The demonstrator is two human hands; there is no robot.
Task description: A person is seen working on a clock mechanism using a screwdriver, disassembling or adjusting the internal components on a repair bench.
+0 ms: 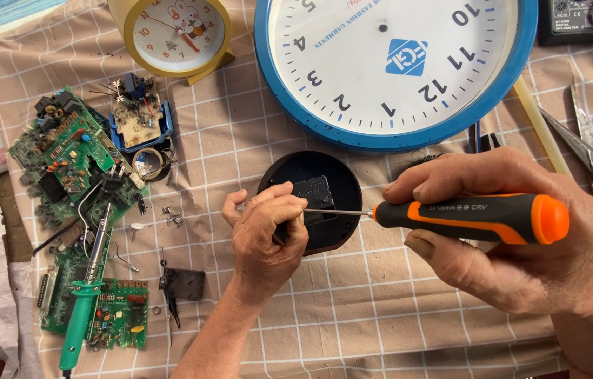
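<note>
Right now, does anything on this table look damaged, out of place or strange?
Yes. The large blue-rimmed wall clock shows no hands, only a bare centre pin. The small black round clock back lies face down, steadied by the left hand while the right hand works a screwdriver into it. Loose circuit boards and small parts lie scattered at the left.

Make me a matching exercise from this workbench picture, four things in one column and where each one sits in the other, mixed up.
Things:
1. screwdriver
2. soldering iron
3. small yellow clock
4. scissors

Places:
A. far right edge of the cloth
B. top left, above the circuit boards
C. in the right hand
D. lying on the green circuit boards, lower left

Pairs: 1-C, 2-D, 3-B, 4-A
</note>
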